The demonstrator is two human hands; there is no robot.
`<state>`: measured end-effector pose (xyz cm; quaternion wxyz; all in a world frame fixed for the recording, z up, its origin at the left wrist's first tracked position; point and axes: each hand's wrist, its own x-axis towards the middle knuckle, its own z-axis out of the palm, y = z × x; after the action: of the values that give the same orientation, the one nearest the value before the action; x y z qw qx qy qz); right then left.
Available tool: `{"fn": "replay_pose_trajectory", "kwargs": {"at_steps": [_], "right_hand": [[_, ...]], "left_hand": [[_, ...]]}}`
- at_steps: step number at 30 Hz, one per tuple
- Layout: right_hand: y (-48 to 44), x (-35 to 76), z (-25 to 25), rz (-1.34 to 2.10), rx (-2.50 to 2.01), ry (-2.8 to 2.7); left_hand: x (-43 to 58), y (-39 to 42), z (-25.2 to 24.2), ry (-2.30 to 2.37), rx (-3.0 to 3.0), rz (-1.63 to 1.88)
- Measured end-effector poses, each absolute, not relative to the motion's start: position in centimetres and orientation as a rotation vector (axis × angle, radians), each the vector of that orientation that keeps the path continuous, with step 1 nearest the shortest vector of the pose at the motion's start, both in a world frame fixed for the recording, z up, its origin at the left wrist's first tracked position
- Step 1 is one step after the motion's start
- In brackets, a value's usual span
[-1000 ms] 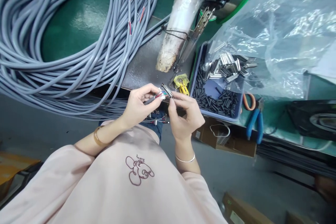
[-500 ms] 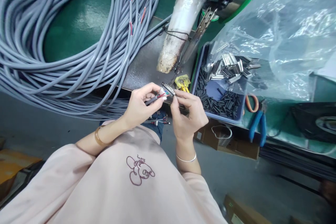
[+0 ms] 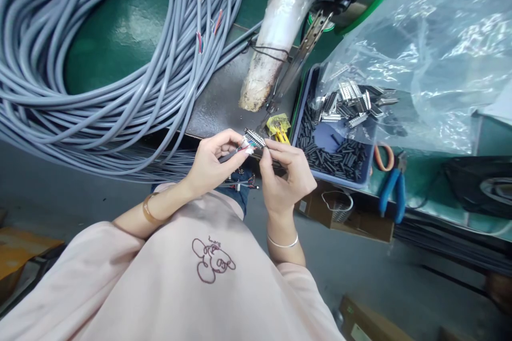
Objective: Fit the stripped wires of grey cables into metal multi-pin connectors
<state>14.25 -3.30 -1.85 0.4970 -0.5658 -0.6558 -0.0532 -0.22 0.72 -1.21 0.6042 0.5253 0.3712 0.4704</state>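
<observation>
My left hand (image 3: 216,162) pinches the stripped end of a grey cable (image 3: 229,156), whose thin coloured wires fan out past the thumb. Those wires meet a metal multi-pin connector (image 3: 255,138) with a row of solder pins. My right hand (image 3: 286,173) closes thumb and fingers on the connector's right end. Just beyond the connector is the lower end of a soldering iron's metal stand (image 3: 286,77), beside a thick whitish roll (image 3: 260,72). A small yellow piece (image 3: 281,133) lies on the bench behind my right fingers.
Grey cables (image 3: 132,96) are heaped on the left. A blue bin (image 3: 370,168) holds black tubing pieces (image 3: 316,154) and loose connectors (image 3: 352,98), with clear plastic (image 3: 420,64) over its back. Blue-handled cutters (image 3: 394,192) hang near the bench edge. An open cardboard box (image 3: 360,218) is below.
The connector has tilted and shifted slightly left between my hands. My left fingers have moved a little on the wires, and both hands stay in nearly the same place.
</observation>
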Motion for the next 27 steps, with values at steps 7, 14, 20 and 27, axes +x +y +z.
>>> {"fn": "replay_pose_trajectory", "kwargs": {"at_steps": [7, 14, 20, 27], "right_hand": [[-3.6, 14.6, -2.2, -0.157, -1.374, -1.558], [-3.8, 14.8, -2.4, -0.171, -1.389, -1.551], [-4.0, 14.6, -2.2, -0.150, -1.389, -1.565], [-4.1, 14.3, -1.8, -0.154, -1.394, -1.579]], "left_hand": [[-0.2, 0.1, -2.0, 0.949, 1.237, 1.164], [-0.3, -0.9, -2.5, 1.006, 1.408, 1.297], [0.0, -1.0, -2.7, 0.928, 1.540, 1.414], [0.3, -0.1, -1.9, 0.917, 1.052, 1.135]]}}
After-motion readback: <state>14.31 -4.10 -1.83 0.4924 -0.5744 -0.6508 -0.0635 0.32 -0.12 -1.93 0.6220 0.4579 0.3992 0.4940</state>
